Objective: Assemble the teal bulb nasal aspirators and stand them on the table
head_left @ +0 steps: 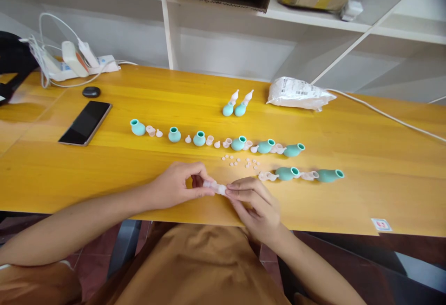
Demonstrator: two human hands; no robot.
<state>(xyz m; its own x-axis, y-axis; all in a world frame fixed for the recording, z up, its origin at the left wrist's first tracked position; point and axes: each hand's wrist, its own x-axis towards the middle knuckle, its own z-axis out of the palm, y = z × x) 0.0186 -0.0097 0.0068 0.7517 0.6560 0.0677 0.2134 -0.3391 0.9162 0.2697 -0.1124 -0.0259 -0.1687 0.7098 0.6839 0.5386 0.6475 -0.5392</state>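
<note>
white pouch (pixel 299 93) well beyond right hand (pixel 258 205), barcode label too small to read, yellow wooden worktop (pixel 365 179), white shelving (pixel 313 22) behind, teal bulbs (pixel 239 143) in rows just beyond both hands, phone (pixel 85 122) far past left hand (pixel 174 185), both hands' fingertips pinching small clear plastic piece (pixel 215 186) between them

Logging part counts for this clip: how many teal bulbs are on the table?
10 teal bulbs: six in the long row, two in the nearer row, two capped ones behind. None looks hidden.
</note>
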